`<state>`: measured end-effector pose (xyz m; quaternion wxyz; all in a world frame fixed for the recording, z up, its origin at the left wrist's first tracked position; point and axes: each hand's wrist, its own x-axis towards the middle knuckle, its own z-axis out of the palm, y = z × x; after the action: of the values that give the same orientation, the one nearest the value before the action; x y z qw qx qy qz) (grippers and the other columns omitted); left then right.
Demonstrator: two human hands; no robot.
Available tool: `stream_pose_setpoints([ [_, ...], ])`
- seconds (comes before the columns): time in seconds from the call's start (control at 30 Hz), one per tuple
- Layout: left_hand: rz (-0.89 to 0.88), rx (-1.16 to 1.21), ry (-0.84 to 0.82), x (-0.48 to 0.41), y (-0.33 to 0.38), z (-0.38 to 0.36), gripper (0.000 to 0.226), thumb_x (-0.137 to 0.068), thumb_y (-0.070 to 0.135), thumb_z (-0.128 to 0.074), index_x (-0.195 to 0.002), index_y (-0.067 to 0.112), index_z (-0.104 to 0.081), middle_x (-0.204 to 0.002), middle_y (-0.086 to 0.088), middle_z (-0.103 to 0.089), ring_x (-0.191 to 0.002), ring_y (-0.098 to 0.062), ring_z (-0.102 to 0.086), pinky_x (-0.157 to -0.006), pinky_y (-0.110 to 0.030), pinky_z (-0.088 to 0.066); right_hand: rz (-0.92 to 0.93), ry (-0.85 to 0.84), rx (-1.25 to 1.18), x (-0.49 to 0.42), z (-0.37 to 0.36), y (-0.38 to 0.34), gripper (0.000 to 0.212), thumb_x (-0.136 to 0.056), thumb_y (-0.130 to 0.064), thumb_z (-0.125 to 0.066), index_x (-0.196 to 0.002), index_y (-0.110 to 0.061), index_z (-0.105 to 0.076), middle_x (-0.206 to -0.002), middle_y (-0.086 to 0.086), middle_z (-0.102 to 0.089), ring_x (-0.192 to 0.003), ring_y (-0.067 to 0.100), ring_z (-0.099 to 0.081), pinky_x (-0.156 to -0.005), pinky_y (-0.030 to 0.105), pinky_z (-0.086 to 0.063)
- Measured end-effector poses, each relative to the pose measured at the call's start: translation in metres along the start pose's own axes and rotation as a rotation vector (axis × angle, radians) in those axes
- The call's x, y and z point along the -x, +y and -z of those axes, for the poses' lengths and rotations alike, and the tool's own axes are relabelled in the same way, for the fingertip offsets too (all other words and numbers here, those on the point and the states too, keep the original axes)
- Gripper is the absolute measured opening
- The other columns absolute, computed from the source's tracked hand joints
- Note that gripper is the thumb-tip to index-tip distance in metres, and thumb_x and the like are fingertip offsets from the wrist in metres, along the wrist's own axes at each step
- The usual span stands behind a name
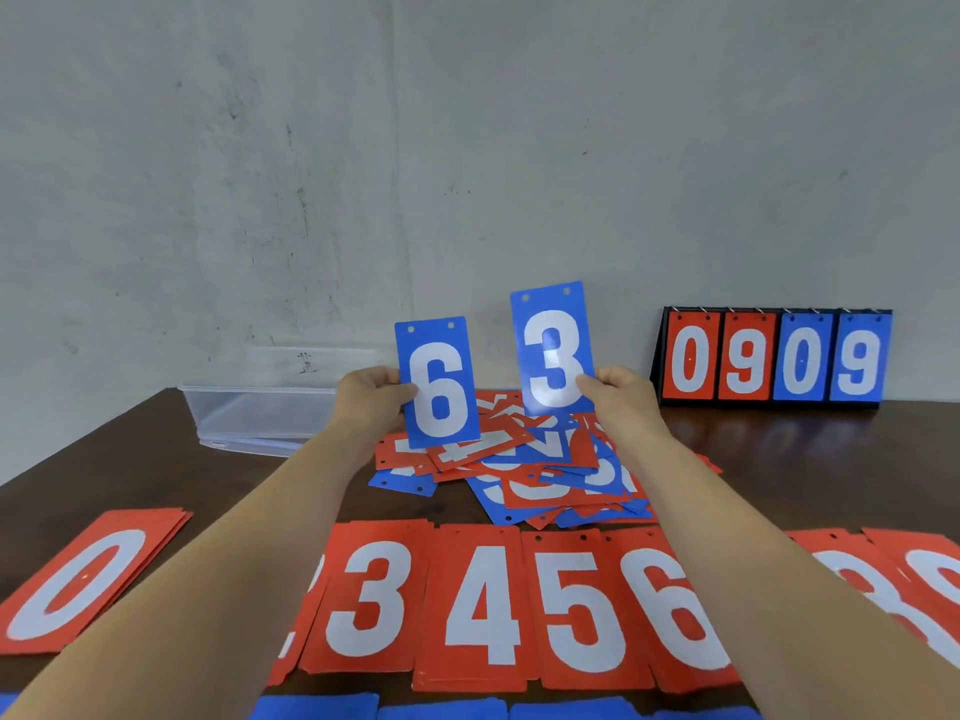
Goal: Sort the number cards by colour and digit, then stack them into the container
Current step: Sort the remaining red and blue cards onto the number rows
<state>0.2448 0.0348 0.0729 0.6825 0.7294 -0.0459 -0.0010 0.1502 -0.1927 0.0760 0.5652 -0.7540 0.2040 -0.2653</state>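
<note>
Blue 6 card [439, 389] is pinched in the left hand [370, 402], blue 3 card [556, 350] in the right hand [621, 394]; lay each squarely, by digit, in the near blue row [441, 711].

Held upright, blue 6 card [439, 389] and blue 3 card [553, 356] — clear container [249, 415] sits rear-left

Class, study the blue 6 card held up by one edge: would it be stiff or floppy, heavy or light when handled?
Probably fairly stiff: the blue 6 card stands flat though the left hand pinches only one side edge. Likely light, as that pinch alone carries it. Smooth-looking face, so maybe slippery.
</note>
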Motion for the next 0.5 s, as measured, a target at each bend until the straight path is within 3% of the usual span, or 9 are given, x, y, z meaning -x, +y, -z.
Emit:
stream_pose_setpoints([
  [0.1,-0.013,0.026,-0.016,0.019,0.009,0.019,0.012,-0.094,0.007,-0.061,-0.082,0.010,-0.061,-0.085,-0.005,-0.069,-0.073,-0.018,-0.069,-0.057,-0.030,-0.057,0.032,-0.009,-0.027,0.028,-0.006,-0.012,0.024,-0.096,-0.023,-0.057,-0.094,0.001,-0.061,-0.089,0.014,-0.063,-0.075,0.026,-0.059,-0.065,0.034,-0.049],
  [0.23,-0.011,0.054,-0.055,0.044,0.013,0.052,0.017,-0.094,0.003,-0.058,-0.079,0.009,-0.061,-0.080,-0.007,-0.068,-0.070,-0.020,-0.067,-0.071,-0.037,-0.056,0.054,-0.013,-0.057,0.072,-0.020,-0.025,0.022,-0.095,-0.023,-0.058,-0.086,-0.003,-0.061,-0.089,0.022,-0.061,-0.075,0.021,-0.052,-0.065,0.028,-0.044],
  [0.4,-0.059,0.053,-0.102,0.081,0.011,0.095,0.011,-0.094,0.002,-0.058,-0.087,0.009,-0.062,-0.090,-0.008,-0.070,-0.077,-0.021,-0.069,-0.068,-0.032,-0.058,0.041,-0.021,-0.099,0.131,-0.042,-0.035,0.024,-0.093,-0.018,-0.061,-0.086,0.004,-0.062,-0.104,0.030,-0.065,-0.084,0.041,-0.063,-0.073,0.035,-0.052],
  [0.5,-0.074,0.063,-0.115,0.102,0.006,0.120,0.008,-0.093,0.004,-0.059,-0.091,0.012,-0.062,-0.089,-0.005,-0.071,-0.077,-0.019,-0.071,-0.066,-0.032,-0.059,0.049,-0.050,-0.145,0.169,-0.054,-0.039,0.018,-0.094,-0.012,-0.060,-0.075,-0.010,-0.061,-0.091,0.011,-0.069,-0.072,0.012,-0.063,-0.059,0.016,-0.051],
])
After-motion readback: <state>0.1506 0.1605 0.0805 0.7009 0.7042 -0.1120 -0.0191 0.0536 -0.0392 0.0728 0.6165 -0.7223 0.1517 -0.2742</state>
